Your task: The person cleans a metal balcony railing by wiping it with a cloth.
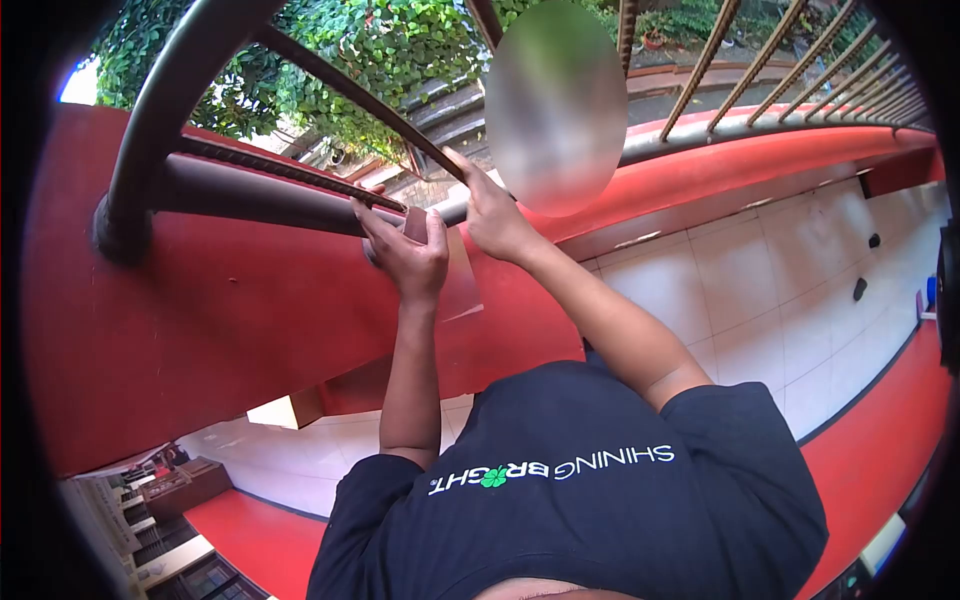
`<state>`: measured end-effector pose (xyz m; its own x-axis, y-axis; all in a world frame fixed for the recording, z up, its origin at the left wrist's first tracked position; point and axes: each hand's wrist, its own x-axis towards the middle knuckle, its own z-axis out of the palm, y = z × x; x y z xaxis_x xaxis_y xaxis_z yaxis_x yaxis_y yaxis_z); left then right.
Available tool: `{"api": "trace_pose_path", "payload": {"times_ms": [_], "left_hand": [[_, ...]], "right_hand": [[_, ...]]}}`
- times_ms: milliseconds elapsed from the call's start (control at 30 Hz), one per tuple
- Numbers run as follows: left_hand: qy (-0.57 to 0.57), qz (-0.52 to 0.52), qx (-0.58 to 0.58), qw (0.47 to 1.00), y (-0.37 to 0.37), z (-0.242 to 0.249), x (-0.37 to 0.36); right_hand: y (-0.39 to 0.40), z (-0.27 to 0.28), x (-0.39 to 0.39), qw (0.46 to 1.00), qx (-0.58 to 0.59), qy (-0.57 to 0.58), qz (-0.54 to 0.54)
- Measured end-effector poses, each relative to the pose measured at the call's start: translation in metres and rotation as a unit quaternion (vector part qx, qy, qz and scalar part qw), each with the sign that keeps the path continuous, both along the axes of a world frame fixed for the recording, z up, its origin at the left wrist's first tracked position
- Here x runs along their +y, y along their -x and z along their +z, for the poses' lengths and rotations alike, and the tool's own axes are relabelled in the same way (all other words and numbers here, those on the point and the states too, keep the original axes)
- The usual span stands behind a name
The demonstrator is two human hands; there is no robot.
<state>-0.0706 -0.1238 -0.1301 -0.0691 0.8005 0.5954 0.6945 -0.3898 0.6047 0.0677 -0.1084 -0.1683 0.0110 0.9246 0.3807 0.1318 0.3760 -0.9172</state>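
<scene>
My left hand (405, 245) is closed around a small flat brown piece (415, 222), which resembles folded sandpaper, though I cannot be sure. It is up against the dark lower rail (260, 198) and a thin ribbed bar (290, 170) of the metal railing. My right hand (492, 212) has its fingers wrapped around a slanted ribbed railing bar (360, 97), close to its lower end. Some of the fingertips are hidden behind the metal.
A thick curved rail post (135, 160) rises at the left from a red ledge (200, 320). More ribbed bars (735, 70) line the right, with green plants (350, 50) beyond. A tiled floor (740, 290) lies below, with dark objects (860, 289) on it. A blurred oval covers the upper middle.
</scene>
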Motion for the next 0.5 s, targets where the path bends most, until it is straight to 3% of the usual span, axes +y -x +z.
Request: {"api": "trace_pose_path", "payload": {"times_ms": [33,100,167,233,267,300,333,367,433,467,500], "left_hand": [[-0.003,0.008,0.009,1.0,0.0,-0.001,0.002],[-0.022,-0.005,0.001,1.0,-0.002,0.009,0.003],[-0.015,-0.018,0.015,1.0,0.001,0.01,-0.002],[-0.003,-0.045,-0.034,0.998,0.004,0.01,-0.001],[-0.004,-0.043,-0.034,0.998,0.004,0.012,-0.002],[-0.003,-0.043,-0.03,0.999,0.006,0.013,-0.004],[0.007,-0.041,-0.035,0.999,0.009,0.011,-0.005],[0.002,-0.042,-0.04,0.998,0.011,0.013,-0.006],[0.017,-0.074,-0.051,0.996,0.014,0.016,-0.007],[0.006,-0.068,-0.034,0.997,0.017,0.017,-0.006],[0.0,-0.069,-0.038,0.997,0.02,0.016,-0.007]], "right_hand": [[-0.001,-0.022,-0.003,0.985,-0.08,0.15,0.004],[-0.002,-0.058,0.007,0.974,-0.145,0.171,0.019],[-0.002,0.021,0.012,0.969,-0.112,0.219,0.039],[-0.003,0.102,0.023,0.987,-0.052,0.149,0.033],[-0.01,0.166,0.017,0.985,-0.084,0.144,0.047],[-0.015,0.185,0.028,0.992,-0.009,0.077,0.096],[-0.018,0.232,0.012,0.99,0.007,0.099,0.096],[-0.018,0.248,0.013,0.997,0.02,-0.002,0.07],[-0.014,0.258,0.002,0.997,0.042,-0.018,0.062],[-0.013,0.241,0.009,0.995,-0.094,-0.003,-0.02],[-0.017,0.175,0.04,0.98,-0.132,-0.148,0.012]]}}
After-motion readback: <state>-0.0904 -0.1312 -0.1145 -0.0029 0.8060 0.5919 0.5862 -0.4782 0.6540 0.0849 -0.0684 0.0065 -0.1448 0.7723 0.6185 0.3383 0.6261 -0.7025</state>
